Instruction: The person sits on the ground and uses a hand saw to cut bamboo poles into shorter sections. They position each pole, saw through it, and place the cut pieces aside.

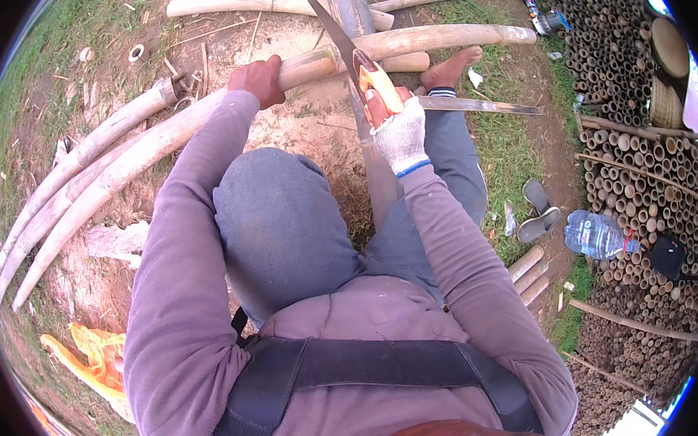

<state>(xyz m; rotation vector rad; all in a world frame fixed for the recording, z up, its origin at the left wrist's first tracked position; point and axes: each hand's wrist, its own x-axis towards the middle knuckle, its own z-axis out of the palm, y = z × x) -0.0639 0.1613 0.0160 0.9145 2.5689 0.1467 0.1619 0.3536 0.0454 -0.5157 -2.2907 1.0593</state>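
My bare left hand [259, 83] is closed around a long pale bamboo pole [141, 151], which slants from the lower left to the upper right. My right hand [401, 135], in a white knitted glove with a blue cuff, grips the orange handle of a handsaw [331, 23]. The saw's dark blade points up and away, crossing the pole to the right of my left hand. Beneath the pole runs a thick greyish beam [350, 10], which extends toward me between my legs. My bare foot [452, 66] is just right of the saw.
More bamboo poles [111, 121] lie at left and far ahead. A long flat strip [486, 106] sticks out right of my glove. Stacked cut bamboo tubes [642, 176], a large clear plastic bottle [598, 235] and sandals [539, 213] are at right. Orange netting [97, 353] lies at lower left.
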